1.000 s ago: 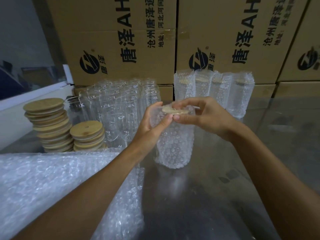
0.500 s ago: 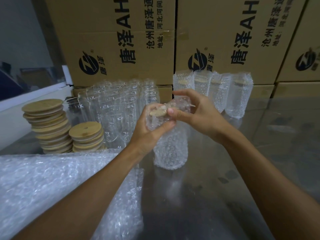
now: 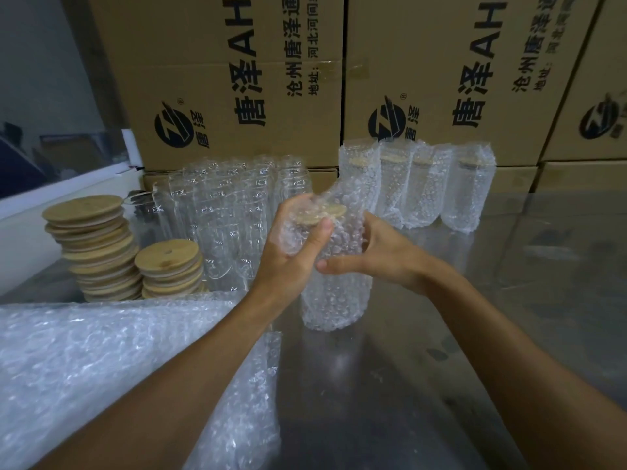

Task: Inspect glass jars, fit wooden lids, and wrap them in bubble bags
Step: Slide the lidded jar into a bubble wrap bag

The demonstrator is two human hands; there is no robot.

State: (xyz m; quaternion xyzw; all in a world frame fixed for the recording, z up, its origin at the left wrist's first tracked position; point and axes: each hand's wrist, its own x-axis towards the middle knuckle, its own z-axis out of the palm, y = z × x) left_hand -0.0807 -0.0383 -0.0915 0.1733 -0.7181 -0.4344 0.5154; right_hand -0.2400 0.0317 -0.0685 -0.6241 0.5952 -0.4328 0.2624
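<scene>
Right hand (image 3: 383, 252) dropped from lid (image 3: 320, 213) to bagged jar (image 3: 336, 293) side, grip wrapping it; left hand (image 3: 291, 252) grip still clasps top.

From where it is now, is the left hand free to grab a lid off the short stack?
Probably not yet: the left hand grips the bagged jar near its top. The short lid stack sits uncovered, beside its forearm.

Jars and lids on the table (image 3: 441, 368)

Lid stacks (image 3: 98, 249) sit left of the bare jars (image 3: 230, 212); wrapped jars (image 3: 417, 184) stand right; boxes (image 3: 237, 79) stand behind them all.
</scene>
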